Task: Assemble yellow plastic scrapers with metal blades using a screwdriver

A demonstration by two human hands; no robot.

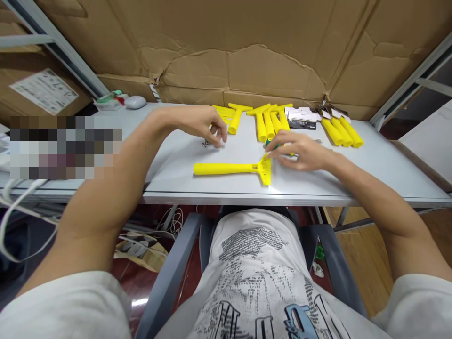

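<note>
Metal, in small loose pieces [204,143], lies on the table [391,165] just beside the fingertips of the left hand [208,125]. That hand is bent at the wrist, its fingers curled downward with a gap between thumb and forefinger; whether it pinches one of the tiny pieces I cannot tell. The right hand [304,150] is palm down, fingers loosely bent, its fingertips at the far end of the head of a yellow T-shaped tool [226,169]. I cannot tell whether it grasps anything; a green object [269,141] shows partly behind its fingers.

The yellow tool lies flat near the table's front edge, handle to the left and crosspiece to the right, with a slot in its neck. Beyond the hands, at the far side, a single yellow handle [235,121] with a crossbar lies in front of more flat yellow pieces [221,111]. Right of it comes a row of yellow T-shaped handles [268,125], then white and black packets [302,117], and at the far right three yellow handles with dark heads [342,132] side by side.

To the far left sit a rounded white object [135,102] and a small container [108,101] with green on top. Brown cardboard [268,28] stands behind the table.
</note>
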